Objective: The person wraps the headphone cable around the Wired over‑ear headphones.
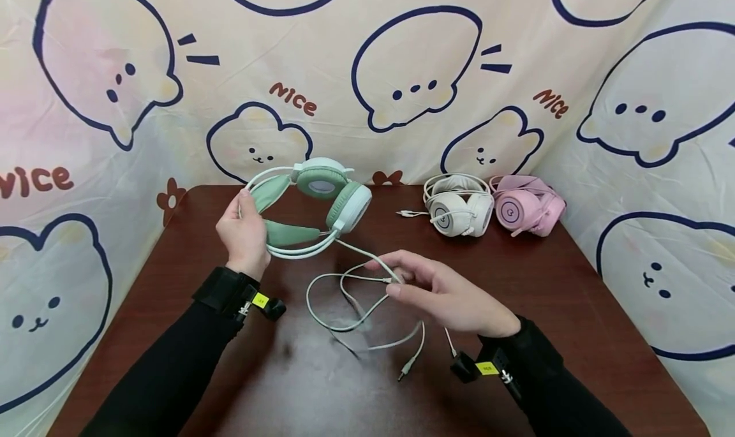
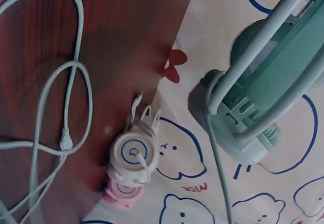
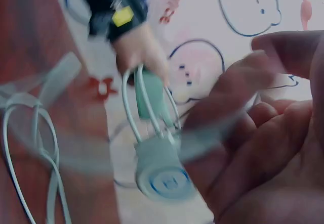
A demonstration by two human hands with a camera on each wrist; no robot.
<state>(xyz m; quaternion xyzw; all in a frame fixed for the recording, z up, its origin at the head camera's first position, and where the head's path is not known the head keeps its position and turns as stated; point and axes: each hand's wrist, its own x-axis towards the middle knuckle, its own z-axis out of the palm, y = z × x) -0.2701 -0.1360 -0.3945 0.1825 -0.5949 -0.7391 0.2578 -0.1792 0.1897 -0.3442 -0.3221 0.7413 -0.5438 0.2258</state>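
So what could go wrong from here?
Snarl: the cable crosses itself in loose loops, so drawing it in with the right hand could tighten a knot.
Tug: the left hand holds the green headphones up while the cable runs from them to the right hand; a sharp pull might jerk them.
Snag: a plug sits loose below the right hand in the head view and may catch in a loop.

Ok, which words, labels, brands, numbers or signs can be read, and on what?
"Nice": red-brown print, repeated on the backdrop.
Yellow left-wrist tag, yellow right-wrist tag: too small to read.
Ringed marks on the white headphones and pink headphones: too small to read.
Mark on the green headphones: too blurred to read.
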